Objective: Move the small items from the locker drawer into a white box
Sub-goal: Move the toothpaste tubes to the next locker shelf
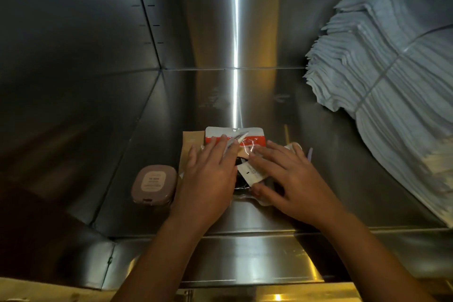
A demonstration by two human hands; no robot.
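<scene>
Small packets (255, 140) in steel drawer (331, 159), directly under both hands. Left hand (208, 174), right hand (286, 179) flat, fingers straight, pressing them.

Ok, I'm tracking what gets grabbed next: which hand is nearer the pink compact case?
Left. The left hand lies on the packet pile immediately right of the pink compact case; the right hand rests farther right, on the pile's other side.
</scene>
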